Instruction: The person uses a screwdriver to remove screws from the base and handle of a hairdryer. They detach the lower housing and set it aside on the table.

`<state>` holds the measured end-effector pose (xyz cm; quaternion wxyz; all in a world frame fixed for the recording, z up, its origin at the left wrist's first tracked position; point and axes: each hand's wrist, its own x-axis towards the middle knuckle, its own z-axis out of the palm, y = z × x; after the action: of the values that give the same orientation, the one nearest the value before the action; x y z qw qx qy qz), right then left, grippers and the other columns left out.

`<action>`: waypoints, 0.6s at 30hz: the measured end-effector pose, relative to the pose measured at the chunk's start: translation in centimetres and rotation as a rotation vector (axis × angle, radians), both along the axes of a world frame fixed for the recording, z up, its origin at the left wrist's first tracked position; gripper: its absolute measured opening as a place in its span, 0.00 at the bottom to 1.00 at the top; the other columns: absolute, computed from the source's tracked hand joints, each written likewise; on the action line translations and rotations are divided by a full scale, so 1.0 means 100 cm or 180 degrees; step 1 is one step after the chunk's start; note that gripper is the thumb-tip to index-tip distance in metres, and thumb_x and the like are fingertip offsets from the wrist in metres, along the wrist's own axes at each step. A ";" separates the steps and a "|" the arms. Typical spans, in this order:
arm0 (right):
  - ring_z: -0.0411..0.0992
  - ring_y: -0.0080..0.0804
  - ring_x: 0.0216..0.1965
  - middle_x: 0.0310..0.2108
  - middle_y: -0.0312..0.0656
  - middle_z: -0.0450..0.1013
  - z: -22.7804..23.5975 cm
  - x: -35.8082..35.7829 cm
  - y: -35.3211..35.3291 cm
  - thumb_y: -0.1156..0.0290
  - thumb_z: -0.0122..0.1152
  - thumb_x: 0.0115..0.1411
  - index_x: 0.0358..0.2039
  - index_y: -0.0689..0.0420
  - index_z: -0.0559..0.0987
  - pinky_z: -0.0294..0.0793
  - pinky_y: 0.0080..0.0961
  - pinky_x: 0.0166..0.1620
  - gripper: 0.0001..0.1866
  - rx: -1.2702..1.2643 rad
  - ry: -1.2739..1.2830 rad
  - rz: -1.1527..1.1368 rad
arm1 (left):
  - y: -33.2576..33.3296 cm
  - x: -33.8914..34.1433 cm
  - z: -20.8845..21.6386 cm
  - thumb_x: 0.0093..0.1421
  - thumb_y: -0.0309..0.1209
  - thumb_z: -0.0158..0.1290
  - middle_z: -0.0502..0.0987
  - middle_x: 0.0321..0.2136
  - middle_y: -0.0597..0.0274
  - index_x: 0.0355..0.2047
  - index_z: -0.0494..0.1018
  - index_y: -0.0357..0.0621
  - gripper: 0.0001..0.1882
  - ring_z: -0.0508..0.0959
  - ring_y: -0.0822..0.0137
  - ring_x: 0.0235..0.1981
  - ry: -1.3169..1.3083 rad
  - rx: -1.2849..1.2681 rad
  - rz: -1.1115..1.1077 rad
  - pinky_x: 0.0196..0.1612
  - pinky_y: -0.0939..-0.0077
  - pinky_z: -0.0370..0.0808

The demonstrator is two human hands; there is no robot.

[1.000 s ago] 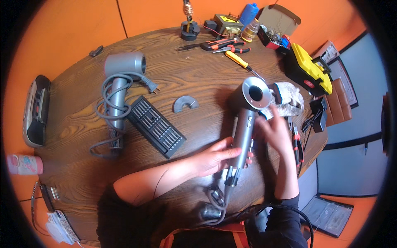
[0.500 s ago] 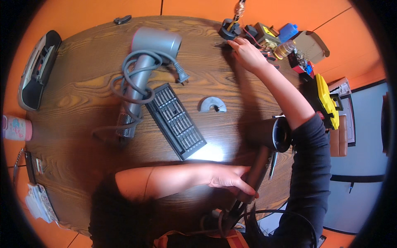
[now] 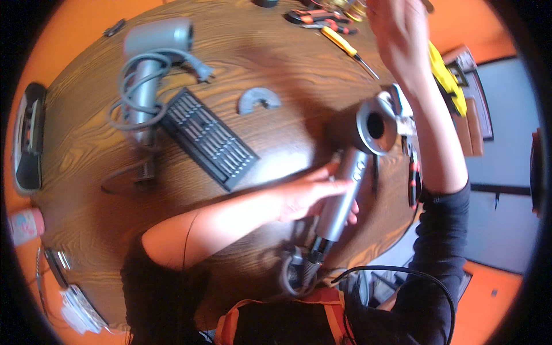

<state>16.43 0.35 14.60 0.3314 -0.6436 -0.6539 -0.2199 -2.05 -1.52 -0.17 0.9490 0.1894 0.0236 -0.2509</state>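
Note:
My left hand (image 3: pixel 310 195) is wrapped round the handle of a grey hair dryer (image 3: pixel 340 214), which stands tilted at the right of the table, its round head up and its cord end toward me. My right hand (image 3: pixel 399 43) is raised at the upper right, over the far side of the table. It is blurred and its fingers run to the top edge, so whether it holds anything is hidden. Left of the dryer lies a grey half-ring piece (image 3: pixel 257 99). Beside that sits a black case of screwdriver bits (image 3: pixel 214 141).
A second grey hair dryer (image 3: pixel 158 39), its cord looped round it, lies at the far left. A yellow screwdriver (image 3: pixel 340 42) and orange-black pliers (image 3: pixel 313 16) lie at the far right. More red-handled pliers (image 3: pixel 413 183) lie right of the held dryer. A pink-white cup (image 3: pixel 26 225) stands at the left edge.
My right hand has left the dark stand at the far edge and come up and to the right. My left hand has raised and turned the held hair dryer. The view has shifted.

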 end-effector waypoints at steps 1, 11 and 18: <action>0.59 0.23 0.17 0.20 0.36 0.63 0.001 -0.014 -0.029 0.66 0.38 0.63 0.36 0.58 0.64 0.58 0.18 0.21 0.09 -0.0272 0.0908 -0.0050 | -0.001 0.001 0.000 0.60 0.34 0.44 0.72 0.34 0.51 0.51 0.51 0.51 0.20 0.75 0.55 0.36 -0.0115 0.0043 0.0154 0.39 0.60 0.73; 0.67 0.30 0.23 0.23 0.42 0.69 -0.072 -0.074 -0.153 0.82 0.56 0.48 0.32 0.65 0.72 0.65 0.21 0.27 0.09 0.0328 0.1505 -0.0517 | 0.004 -0.002 0.017 0.60 0.37 0.42 0.71 0.27 0.55 0.41 0.61 0.40 0.15 0.75 0.61 0.25 0.0210 0.0682 0.0758 0.27 0.70 0.74; 0.69 0.31 0.20 0.25 0.42 0.72 -0.081 -0.060 -0.155 0.78 0.60 0.47 0.35 0.61 0.76 0.67 0.21 0.24 0.12 -0.0285 0.1360 -0.0426 | 0.023 0.000 0.045 0.59 0.35 0.41 0.69 0.24 0.57 0.42 0.58 0.39 0.15 0.73 0.67 0.19 0.0583 0.1712 0.0898 0.23 0.75 0.72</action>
<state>10.43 -15.16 6.53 0.4182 -0.7316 -0.5338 -0.0708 -2.03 0.74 4.30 0.8843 0.4051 0.2005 -0.1175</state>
